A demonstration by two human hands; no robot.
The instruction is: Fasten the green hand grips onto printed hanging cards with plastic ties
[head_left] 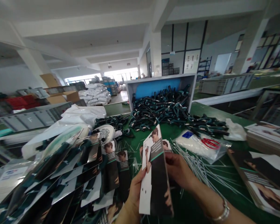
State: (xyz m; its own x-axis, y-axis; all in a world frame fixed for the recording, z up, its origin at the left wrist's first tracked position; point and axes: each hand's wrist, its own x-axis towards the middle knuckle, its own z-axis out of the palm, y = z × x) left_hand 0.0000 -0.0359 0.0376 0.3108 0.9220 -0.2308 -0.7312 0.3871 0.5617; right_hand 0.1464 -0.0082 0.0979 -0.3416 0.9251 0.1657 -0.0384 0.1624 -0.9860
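Note:
My left hand (135, 189) grips the left edge of a printed backing card (160, 183), held upright and tilted over the table. The card is white on one side and dark on the other, with a person's picture and a green stripe. My right hand (180, 169), a bracelet on its wrist, is closed at the card's right edge; its fingertips are partly hidden behind it. Thin white cable ties (200, 168) lie loose under and beside the right forearm. To the left, overlapping cards carrying dark green-handled tools (67, 174) form a pile.
A tipped grey bin (193, 93) spills many dark-handled tools (158, 112) onto the green table. Right of the hands lie a clear bag (200, 144), red-handled scissors (210, 143) and stacked printed cards (263, 183). A white round object (106, 133) and plastic bags (78, 116) sit behind the pile.

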